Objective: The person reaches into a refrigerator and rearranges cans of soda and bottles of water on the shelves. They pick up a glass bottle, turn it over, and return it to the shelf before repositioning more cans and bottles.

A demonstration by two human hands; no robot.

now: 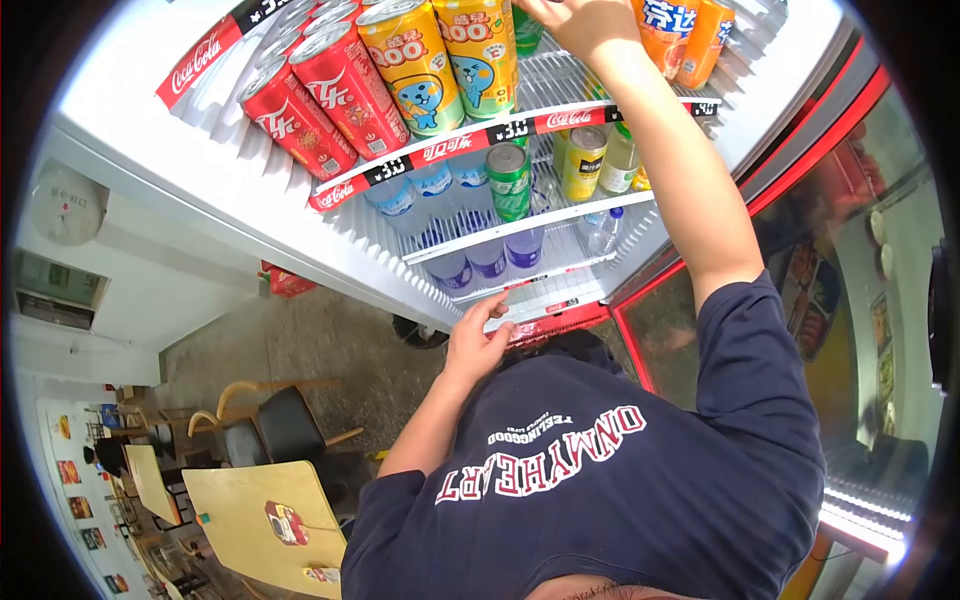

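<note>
I stand at an open drinks fridge (250, 190). My right hand (580, 25) reaches up to the top shelf, between yellow Qoo cans (440, 60) and orange cans (685, 35); its fingertips lie by a green can (527, 30) and are cut off by the frame edge. My left hand (478, 338) rests with fingers apart against the fridge's lower front edge, holding nothing. Red cans (320, 95) fill the top shelf's left side. On the second shelf stand a green can (510, 180), a yellow-green can (583, 162) and water bottles (420, 200).
The red-framed glass door (800, 190) stands open on the right. More bottles (490, 258) sit on a lower shelf. A yellow wooden table (250, 510) and dark chairs (290, 425) stand at lower left. A round wall clock (65, 205) hangs at left.
</note>
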